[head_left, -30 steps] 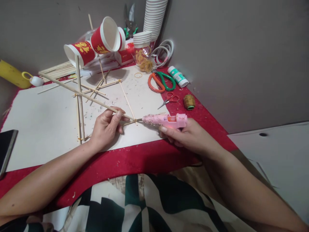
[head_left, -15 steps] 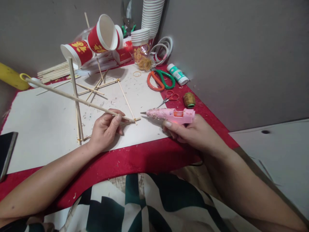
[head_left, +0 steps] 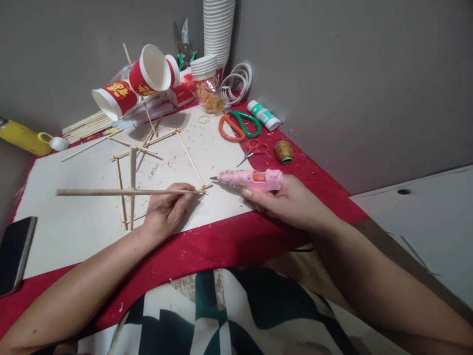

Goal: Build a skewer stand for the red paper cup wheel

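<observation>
My left hand [head_left: 167, 212] pinches a long wooden stick [head_left: 111, 192] near its right end. The stick lies level, pointing left, and its right tip meets the near right corner of a square frame of thin sticks [head_left: 186, 153] on a white sheet [head_left: 66, 227]. My right hand [head_left: 286, 199] is closed round a pink glue gun [head_left: 251, 179]. The gun's nozzle points left and stops just short of that corner.
Red paper cups [head_left: 133, 84] on sticks lean at the back, beside a tall stack of white cups [head_left: 218, 29]. Orange and green scissors [head_left: 236, 127], small scissors [head_left: 254, 149], a glue tube [head_left: 263, 115], a thread spool [head_left: 283, 151], rubber bands [head_left: 210, 101], a yellow bottle [head_left: 22, 138] and a phone [head_left: 15, 254] lie around.
My left hand has swung the long stick's far end down and toward me until the stick lies level. The glue gun drew back a little from the corner.
</observation>
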Action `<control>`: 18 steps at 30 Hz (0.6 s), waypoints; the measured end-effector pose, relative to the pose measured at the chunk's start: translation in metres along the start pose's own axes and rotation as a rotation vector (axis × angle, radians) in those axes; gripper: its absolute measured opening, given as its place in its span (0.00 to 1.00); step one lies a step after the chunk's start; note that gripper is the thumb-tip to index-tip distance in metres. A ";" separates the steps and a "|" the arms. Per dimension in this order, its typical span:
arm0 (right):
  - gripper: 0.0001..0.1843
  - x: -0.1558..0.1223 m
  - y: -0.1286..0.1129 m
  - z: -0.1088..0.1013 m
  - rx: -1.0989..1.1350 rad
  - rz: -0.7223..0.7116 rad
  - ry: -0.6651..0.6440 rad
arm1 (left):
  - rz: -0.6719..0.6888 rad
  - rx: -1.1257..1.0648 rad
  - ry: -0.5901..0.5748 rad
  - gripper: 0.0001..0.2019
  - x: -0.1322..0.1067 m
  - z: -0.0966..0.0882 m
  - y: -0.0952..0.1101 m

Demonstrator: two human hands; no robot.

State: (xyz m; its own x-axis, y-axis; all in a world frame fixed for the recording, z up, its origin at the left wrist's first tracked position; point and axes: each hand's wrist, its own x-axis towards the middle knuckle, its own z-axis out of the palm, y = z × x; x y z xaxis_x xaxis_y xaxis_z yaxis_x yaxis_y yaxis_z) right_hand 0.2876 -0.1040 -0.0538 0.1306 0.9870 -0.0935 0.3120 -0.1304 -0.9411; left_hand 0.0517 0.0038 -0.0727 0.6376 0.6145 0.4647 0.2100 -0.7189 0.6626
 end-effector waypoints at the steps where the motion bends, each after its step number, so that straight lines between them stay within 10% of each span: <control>1: 0.18 0.000 0.000 0.000 0.011 -0.001 -0.003 | 0.000 -0.004 -0.001 0.07 0.000 0.000 0.000; 18: 0.20 -0.003 -0.005 0.001 0.066 -0.061 -0.179 | -0.026 -0.021 0.010 0.07 -0.002 0.003 -0.003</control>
State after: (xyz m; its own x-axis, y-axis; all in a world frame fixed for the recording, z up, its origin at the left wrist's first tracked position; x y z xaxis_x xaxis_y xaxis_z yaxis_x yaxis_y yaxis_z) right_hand 0.2848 -0.1065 -0.0492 -0.0574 0.9946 -0.0865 0.2509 -0.0695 -0.9655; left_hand 0.0522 0.0040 -0.0778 0.6248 0.6360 0.4528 0.2105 -0.6957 0.6868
